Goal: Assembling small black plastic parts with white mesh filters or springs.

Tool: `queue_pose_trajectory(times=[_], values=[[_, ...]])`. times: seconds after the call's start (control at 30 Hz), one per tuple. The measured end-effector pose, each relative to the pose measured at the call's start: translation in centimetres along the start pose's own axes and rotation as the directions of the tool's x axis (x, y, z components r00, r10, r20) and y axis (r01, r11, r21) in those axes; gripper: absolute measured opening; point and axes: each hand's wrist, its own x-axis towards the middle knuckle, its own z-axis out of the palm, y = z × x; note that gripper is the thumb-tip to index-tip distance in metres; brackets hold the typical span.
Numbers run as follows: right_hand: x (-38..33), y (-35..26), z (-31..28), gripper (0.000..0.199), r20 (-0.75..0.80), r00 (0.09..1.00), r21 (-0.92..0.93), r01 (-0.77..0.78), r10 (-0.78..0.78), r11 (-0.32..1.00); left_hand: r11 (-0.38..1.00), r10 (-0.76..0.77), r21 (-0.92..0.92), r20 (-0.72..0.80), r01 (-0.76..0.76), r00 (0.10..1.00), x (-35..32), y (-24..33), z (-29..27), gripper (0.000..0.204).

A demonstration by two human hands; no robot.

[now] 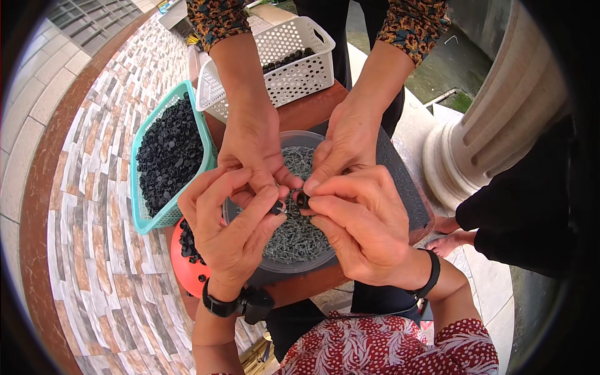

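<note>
Right, surroundings: a patterned tile floor point(94, 187) runs off to the left and a fluted pale column point(500, 119) stands at the right.
Table: a small reddish-brown table point(306, 112) carries everything, with a dark mat point(406, 187) on its right part.
Teal basket: the teal basket point(140, 206) sits at the left, heaped with black caps point(169, 150).
White basket: the white basket point(294, 75) stands at the far side, a few dark pieces inside.
Bowl: the clear round bowl point(306, 139) sits mid-table, full of grey screws point(300, 240).
Red dish: the red dish point(181, 262) peeks out under the left wrist, holding more black pieces.
Co-worker: a second person's two hands point(256, 150) reach in from across, fingers meeting over the bowl.
Left hand: the left hand point(228, 231) is pinched shut on a small black cap point(276, 208), just above the screws.
Right hand: the right hand point(362, 231) is closed on another black cap point(302, 200), touching distance from the first, right over the bowl.
</note>
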Motion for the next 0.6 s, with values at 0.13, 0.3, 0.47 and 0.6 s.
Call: queue_pose_trajectory(times=[0.13,0.3,0.47,0.6], values=[[0.1,-0.3,0.2,0.031,0.024,0.999,0.053,-0.032,0.030,0.998,0.998,0.018,-0.054,-0.008,-0.018,1.000,0.3,0.2,-0.3,0.025],[0.2,-0.5,1.1,0.028,-0.005,0.997,0.133,-0.072,0.073,0.988,0.965,-0.061,-0.259,-0.064,0.042,0.996,0.0,0.2,-0.1,0.027],[1.0,-1.0,0.9,0.029,0.106,0.973,0.325,-0.229,0.205,0.917,0.951,-0.060,-0.307,-0.049,0.043,0.997,0.8,1.2,-1.4,0.027],[1.5,-2.1,0.7,0.028,0.183,0.912,0.502,-0.407,0.367,0.763,0.912,-0.089,-0.402,0.015,0.088,0.996,1.8,3.1,-2.4,0.020]])
